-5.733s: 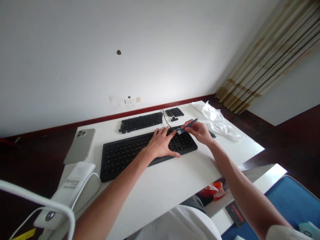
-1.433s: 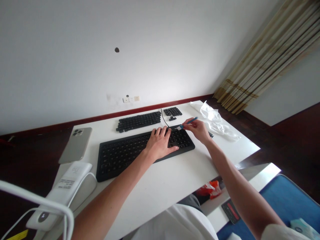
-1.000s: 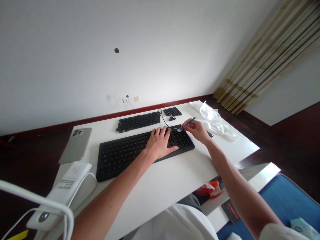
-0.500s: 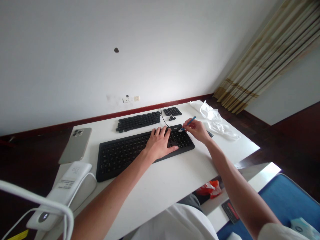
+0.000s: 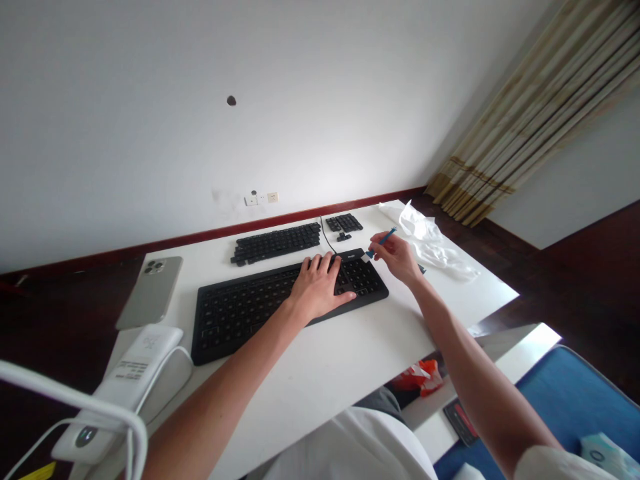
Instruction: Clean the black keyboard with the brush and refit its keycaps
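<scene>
Keyboard (image 5: 240, 307)'s on the tabletop (image 5: 320, 363), right under my left hand (image 5: 314, 285), fingers spread, gripping nothing. My right hand (image 5: 393, 255) pinches a blue brush (image 5: 386, 238) at its far right end. Keycaps (image 5: 280, 241) sit beyond, so I'd guess halfway: caps off, brushing unfinished, none refitted that I can see.

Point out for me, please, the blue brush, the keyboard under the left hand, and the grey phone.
Blue brush (image 5: 388, 235): head view, on the upper part of its handle.
Keyboard (image 5: 247, 303): head view, on the left part of its key area.
Grey phone (image 5: 151, 295): head view, middle of its back.
</scene>
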Tool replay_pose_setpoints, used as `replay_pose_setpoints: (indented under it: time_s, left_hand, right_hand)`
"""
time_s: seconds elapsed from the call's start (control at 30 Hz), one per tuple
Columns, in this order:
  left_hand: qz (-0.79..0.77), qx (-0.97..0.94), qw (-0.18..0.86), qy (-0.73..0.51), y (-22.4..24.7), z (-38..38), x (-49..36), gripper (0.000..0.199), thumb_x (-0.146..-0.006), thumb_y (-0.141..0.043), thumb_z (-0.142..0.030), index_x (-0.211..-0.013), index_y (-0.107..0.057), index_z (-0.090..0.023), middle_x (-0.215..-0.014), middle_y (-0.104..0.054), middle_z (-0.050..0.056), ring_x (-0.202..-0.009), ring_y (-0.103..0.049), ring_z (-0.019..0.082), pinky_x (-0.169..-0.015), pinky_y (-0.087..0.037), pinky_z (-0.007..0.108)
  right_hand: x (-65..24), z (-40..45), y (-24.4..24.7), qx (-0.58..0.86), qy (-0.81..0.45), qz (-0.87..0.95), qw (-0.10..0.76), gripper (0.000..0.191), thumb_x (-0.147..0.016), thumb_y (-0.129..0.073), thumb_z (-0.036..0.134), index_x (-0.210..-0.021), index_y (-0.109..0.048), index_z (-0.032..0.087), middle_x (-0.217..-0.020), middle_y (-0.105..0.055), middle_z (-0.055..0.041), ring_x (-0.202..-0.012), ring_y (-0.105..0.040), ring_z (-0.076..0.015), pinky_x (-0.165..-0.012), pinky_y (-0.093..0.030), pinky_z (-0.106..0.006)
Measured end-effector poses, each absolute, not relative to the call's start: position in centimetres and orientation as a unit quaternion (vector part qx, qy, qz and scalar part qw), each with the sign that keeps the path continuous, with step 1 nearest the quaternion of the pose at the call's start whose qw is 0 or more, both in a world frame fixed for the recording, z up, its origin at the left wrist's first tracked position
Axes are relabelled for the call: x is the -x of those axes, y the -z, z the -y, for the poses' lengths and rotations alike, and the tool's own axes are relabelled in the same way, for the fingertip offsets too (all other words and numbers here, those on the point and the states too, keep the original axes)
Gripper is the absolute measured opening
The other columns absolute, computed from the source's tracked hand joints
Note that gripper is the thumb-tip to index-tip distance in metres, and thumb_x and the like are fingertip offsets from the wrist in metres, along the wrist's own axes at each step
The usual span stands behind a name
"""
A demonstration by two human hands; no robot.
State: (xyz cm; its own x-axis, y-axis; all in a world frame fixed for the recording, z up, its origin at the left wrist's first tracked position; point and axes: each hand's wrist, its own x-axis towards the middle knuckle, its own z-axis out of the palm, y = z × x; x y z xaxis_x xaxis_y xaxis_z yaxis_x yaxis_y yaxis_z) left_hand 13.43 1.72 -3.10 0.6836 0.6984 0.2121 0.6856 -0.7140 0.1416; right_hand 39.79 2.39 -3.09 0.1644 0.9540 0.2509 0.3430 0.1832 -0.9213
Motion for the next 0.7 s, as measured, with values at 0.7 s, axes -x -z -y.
replay_pose_setpoints:
  time_s: [0.7]
  left_hand:
    - [-0.378, -0.916, 0.026, -0.131, 3.31, -1.73, -13.44, 0.088, -0.097, -0.049, -0.076, -0.157, -0.048, -0.012, -0.161, -0.047, 0.02, -0.139, -0.047, 0.04, -0.119, -0.034, 0.055]
  right_hand:
    - [-39.87, -2.49, 3.63, 0.596, -0.24, 0.59, 0.488, 0.041, -0.087, -0.076, 0.058, -0.103, -0.072, 0.02, -0.087, -0.075, -0.0063, -0.075, -0.071, -0.0216, -0.073, -0.062, -0.038]
